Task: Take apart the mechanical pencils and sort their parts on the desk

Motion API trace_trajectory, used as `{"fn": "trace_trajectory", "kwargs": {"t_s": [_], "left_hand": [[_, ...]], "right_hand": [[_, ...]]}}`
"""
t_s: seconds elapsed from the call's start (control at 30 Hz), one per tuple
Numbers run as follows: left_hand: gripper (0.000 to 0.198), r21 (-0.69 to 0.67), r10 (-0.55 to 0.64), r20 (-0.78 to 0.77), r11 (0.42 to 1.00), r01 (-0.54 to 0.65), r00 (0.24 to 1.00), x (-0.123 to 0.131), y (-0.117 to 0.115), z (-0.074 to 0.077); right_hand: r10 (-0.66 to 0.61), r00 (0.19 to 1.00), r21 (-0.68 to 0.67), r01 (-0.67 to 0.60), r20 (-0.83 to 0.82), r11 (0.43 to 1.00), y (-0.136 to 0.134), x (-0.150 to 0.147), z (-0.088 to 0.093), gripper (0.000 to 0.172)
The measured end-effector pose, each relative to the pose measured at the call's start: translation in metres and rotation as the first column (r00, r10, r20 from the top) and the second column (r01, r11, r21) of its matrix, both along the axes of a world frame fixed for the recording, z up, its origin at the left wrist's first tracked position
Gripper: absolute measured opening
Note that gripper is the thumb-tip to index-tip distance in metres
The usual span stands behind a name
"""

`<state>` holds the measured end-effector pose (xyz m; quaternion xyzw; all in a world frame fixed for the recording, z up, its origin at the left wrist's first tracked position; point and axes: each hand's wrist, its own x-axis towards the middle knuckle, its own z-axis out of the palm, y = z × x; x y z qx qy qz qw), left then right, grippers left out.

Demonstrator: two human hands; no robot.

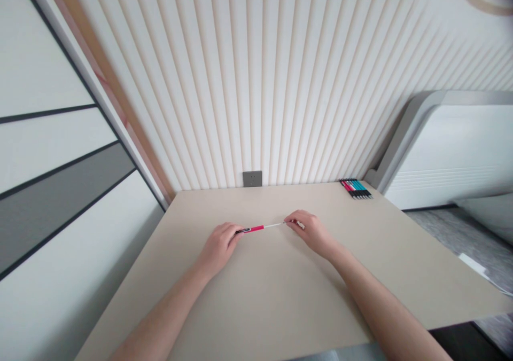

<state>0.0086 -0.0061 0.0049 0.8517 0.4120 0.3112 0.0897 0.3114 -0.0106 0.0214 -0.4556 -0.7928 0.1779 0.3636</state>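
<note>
My left hand (222, 242) is closed on the red pen barrel (257, 228), which has a dark clip end near my fingers. A thin white refill (273, 225) sticks out of the barrel's right end. At the refill's far tip, the thumb and fingers of my right hand (308, 227) are pinched together. Barrel and refill form one nearly straight line between my hands, just over the beige table (256, 297). Whatever part of the refill lies inside the barrel is hidden.
At the table's back right corner lies a row of several pens (356, 188), red, white and teal with black ends. A dark wall socket (252, 179) sits at the back edge. A bed headboard (457, 147) stands to the right, a white cabinet (60, 227) to the left.
</note>
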Motion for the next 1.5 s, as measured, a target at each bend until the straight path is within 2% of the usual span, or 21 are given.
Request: {"fn": "trace_trajectory", "kwargs": {"t_s": [0.4, 0.57, 0.67, 0.73, 0.8, 0.87, 0.93, 1.0, 1.1, 1.33, 1.5], "left_hand": [[0.017, 0.017, -0.030, 0.008, 0.999, 0.030, 1.000, 0.001, -0.001, 0.001], [0.016, 0.011, -0.089, 0.004, 0.996, 0.089, 0.996, 0.001, -0.001, -0.001], [0.016, 0.007, -0.082, 0.006, 0.997, 0.082, 0.997, 0.000, 0.000, -0.001], [0.016, 0.003, -0.061, 0.004, 0.998, 0.061, 0.998, 0.000, 0.000, 0.000], [0.017, 0.000, -0.043, 0.001, 0.999, 0.043, 0.999, 0.001, 0.000, 0.000], [0.016, -0.004, -0.032, -0.003, 0.999, 0.032, 0.999, 0.000, 0.000, 0.001], [0.015, 0.000, -0.026, -0.001, 1.000, 0.026, 1.000, 0.000, 0.000, 0.001], [0.015, 0.008, -0.025, 0.004, 1.000, 0.025, 1.000, 0.000, 0.000, 0.002], [0.016, 0.005, -0.032, 0.002, 0.999, 0.032, 0.999, -0.001, 0.000, 0.002], [0.016, -0.002, -0.031, 0.004, 1.000, 0.031, 1.000, 0.000, 0.000, 0.004], [0.015, 0.006, -0.018, -0.011, 1.000, 0.018, 1.000, 0.000, 0.001, 0.002]], "right_hand": [[0.028, 0.999, -0.053, -0.030, -0.026, 0.998, -0.004, -0.008, 0.000, 0.016], [0.042, 0.997, -0.095, -0.048, -0.070, 0.994, -0.008, -0.017, -0.001, 0.022], [0.041, 0.998, -0.109, -0.046, -0.051, 0.993, -0.010, -0.020, -0.001, 0.025], [0.001, 1.000, -0.094, -0.002, -0.009, 0.996, -0.009, -0.018, -0.001, 0.026], [-0.116, 0.991, -0.050, 0.119, 0.061, 0.992, -0.006, -0.012, 0.000, 0.026], [-0.259, 0.951, -0.001, 0.263, 0.170, 0.965, -0.001, -0.004, -0.001, 0.025], [-0.343, 0.890, 0.016, 0.355, 0.299, 0.935, 0.004, 0.004, -0.004, 0.024], [-0.360, 0.845, 0.002, 0.391, 0.396, 0.920, 0.007, 0.010, -0.008, 0.021], [-0.351, 0.825, -0.005, 0.393, 0.442, 0.919, 0.008, 0.012, -0.016, 0.020], [-0.310, 0.885, -0.001, 0.331, 0.347, 0.944, 0.009, 0.008, -0.023, 0.018], [-0.202, 0.973, -0.124, 0.215, 0.108, 0.969, 0.010, 0.007, -0.016, 0.021]]}}
